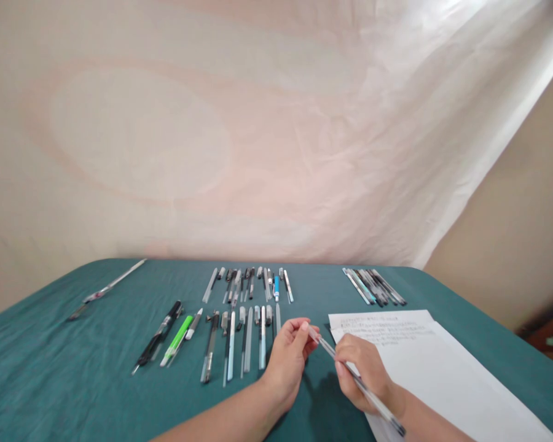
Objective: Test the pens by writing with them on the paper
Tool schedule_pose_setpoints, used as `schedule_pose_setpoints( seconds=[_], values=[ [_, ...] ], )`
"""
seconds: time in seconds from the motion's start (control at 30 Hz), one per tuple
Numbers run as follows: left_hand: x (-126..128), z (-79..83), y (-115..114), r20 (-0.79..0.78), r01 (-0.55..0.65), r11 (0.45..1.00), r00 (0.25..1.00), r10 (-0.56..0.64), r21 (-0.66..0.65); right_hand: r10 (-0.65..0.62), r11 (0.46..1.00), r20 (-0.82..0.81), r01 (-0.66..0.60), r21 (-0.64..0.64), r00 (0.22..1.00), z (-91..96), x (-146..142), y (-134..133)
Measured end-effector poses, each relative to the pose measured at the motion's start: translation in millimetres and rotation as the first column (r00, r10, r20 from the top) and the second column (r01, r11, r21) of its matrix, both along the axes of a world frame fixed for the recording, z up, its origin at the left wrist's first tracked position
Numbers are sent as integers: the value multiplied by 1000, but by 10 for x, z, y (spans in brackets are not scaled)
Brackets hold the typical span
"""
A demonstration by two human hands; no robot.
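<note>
A clear-barrelled pen (pixel 350 376) lies slantwise between both hands, its dark end pointing down to the right. My right hand (pixel 364 374) is closed around its middle, over the near left corner of the white paper (pixel 442 374). My left hand (pixel 289 359) pinches the pen's upper left tip with thumb and fingers. Both hands hover over the teal tablecloth (pixel 74 368).
Rows of pens lie on the cloth: a near row (pixel 239 344), a far row (pixel 251 283), a bundle at the far right (pixel 373 286), a green highlighter (pixel 177 339), black pens (pixel 159 336) and a long pen at far left (pixel 110 286). A white sheet hangs behind.
</note>
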State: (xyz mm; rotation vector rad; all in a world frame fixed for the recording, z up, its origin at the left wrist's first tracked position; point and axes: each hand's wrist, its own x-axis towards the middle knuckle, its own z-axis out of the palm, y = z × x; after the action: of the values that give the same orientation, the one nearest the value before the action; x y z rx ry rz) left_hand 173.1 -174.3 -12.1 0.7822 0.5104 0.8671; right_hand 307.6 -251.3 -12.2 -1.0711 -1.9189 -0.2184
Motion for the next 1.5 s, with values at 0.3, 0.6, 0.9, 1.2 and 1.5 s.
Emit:
schedule_pose_setpoints(
  seconds=[0.3,0.6,0.9,1.2,1.5],
  values=[
    [-10,41,-29,19,45,999,999,-45,23,-38,999,37,38,7,999,32,-24,37],
    [-6,38,-28,23,37,999,999,-37,21,-74,997,133,70,33,988,-15,-8,81],
    [-16,31,-46,30,37,998,999,-39,46,-81,995,210,65,81,974,-103,-6,103],
    [-17,12,-55,-16,15,993,1000,-13,116,-75,995,233,56,84,969,-55,-50,94],
    [-27,44,-79,-9,47,994,999,-46,102,-71,997,247,58,59,966,-42,-58,61]
  ],
)
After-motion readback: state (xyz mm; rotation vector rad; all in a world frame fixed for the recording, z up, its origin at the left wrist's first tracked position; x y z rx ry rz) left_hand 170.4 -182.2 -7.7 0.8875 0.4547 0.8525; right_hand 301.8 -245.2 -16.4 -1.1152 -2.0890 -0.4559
